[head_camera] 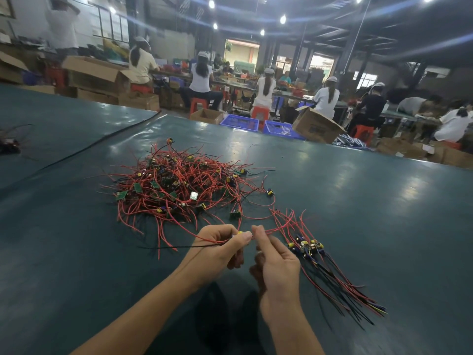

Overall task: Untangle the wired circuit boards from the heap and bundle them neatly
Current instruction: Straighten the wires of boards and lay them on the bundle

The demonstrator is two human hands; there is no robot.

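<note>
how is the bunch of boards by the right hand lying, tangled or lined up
Lined up: in the bunch the boards sit together at one end and their wires trail the same way.

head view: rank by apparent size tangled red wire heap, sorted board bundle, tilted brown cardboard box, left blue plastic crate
tangled red wire heap
sorted board bundle
tilted brown cardboard box
left blue plastic crate
Box and crate are farther off, so true size unsure.

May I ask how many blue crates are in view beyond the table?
2, side by side past the table: the left crate and the right crate. More may be hidden.
</note>
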